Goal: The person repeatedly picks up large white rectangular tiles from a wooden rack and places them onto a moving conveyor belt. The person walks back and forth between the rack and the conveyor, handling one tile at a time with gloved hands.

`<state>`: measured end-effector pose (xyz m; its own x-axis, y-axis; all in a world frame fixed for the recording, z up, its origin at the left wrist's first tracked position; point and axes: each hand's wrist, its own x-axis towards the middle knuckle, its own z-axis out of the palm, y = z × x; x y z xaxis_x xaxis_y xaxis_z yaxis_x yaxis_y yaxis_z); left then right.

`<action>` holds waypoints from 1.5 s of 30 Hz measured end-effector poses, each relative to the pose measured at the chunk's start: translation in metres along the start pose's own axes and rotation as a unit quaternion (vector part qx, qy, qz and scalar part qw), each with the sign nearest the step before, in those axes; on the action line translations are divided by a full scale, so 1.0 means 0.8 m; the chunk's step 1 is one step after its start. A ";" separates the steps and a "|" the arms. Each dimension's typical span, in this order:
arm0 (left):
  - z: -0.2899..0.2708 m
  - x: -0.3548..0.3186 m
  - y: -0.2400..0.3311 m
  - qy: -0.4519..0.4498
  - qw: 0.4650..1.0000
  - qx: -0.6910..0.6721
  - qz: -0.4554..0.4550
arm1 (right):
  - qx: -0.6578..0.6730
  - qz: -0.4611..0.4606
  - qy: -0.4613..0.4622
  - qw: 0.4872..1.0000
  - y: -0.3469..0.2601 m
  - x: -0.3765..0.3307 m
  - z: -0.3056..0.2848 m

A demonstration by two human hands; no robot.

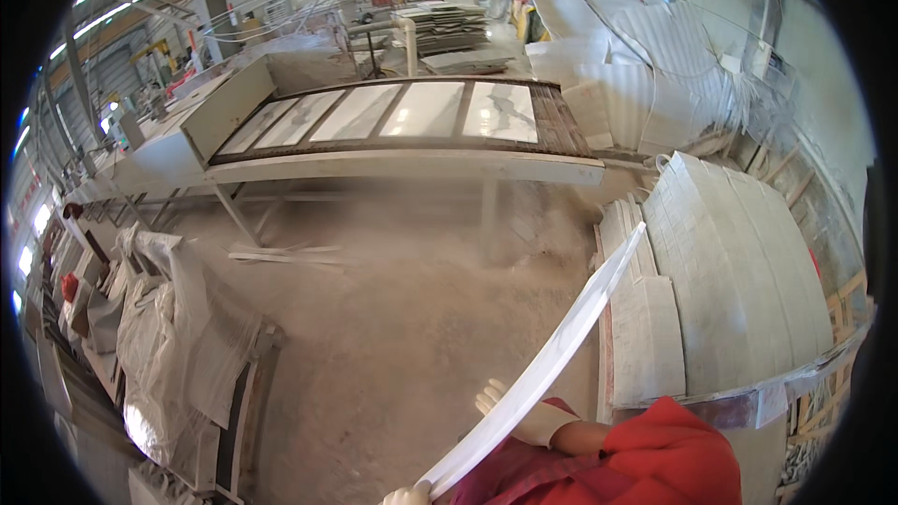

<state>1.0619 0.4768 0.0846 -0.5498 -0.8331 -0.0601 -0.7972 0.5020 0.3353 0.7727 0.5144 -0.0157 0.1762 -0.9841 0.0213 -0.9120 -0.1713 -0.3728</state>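
Tile (552, 355), long and white, seen edge-on, runs as a diagonal from bottom centre up toward centre right of the head view. Person in red sleeve (655, 449), white gloves. Right hand (524, 411) closed around the tile's lower half, fingers wrapped over the far face. Left hand (409, 496) at the very bottom edge of the frame, mostly cut off; seems to grip the tile's near end, but how far the fingers are closed I cannot tell. Upper end of the tile hangs over the stack (730, 281) of pale tiles at centre right, which stands on a pallet (748, 404) with wrap on its rim.

Conveyor (393, 117) across upper centre carries several glossy white tiles lying flat in a row. Dusty floor (393, 318) fills the middle. Bagged goods (168, 337) in plastic at lower left. More stacked slabs (449, 28) far up top.

Judgement on doing it well: keep both hands well apart along the tile so it doesn't flex, keep it on edge not flat while carrying, lower the far end onto the stack first, square to the tiles already there, no dragging across faces. Corner chips are the main risk.
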 end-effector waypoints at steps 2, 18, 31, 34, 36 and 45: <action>-0.006 0.035 0.001 -0.064 0.998 0.007 -0.004 | -0.035 0.015 0.009 0.999 0.020 0.004 0.013; -0.058 0.363 0.162 -0.049 0.997 0.033 0.052 | -0.054 0.117 0.126 0.984 0.275 0.105 -0.075; -0.044 0.552 0.225 -0.144 0.985 0.092 0.016 | 0.055 0.191 0.118 0.973 0.416 0.130 -0.148; -0.022 0.602 0.210 -0.122 0.986 0.109 0.025 | 0.114 0.228 0.130 0.958 0.449 0.139 -0.159; -0.008 0.635 0.199 -0.087 0.993 0.062 0.043 | 0.157 0.260 0.142 0.942 0.474 0.147 -0.168; 0.002 0.856 0.244 0.001 0.995 -0.090 0.035 | 0.602 0.422 0.378 0.563 0.615 0.225 -0.233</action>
<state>0.5294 0.0045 0.1074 -0.6023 -0.7978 -0.0289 -0.6989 0.5094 0.5020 0.2869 0.2441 -0.0219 -0.7549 -0.5081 -0.4146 0.4384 0.0791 -0.8953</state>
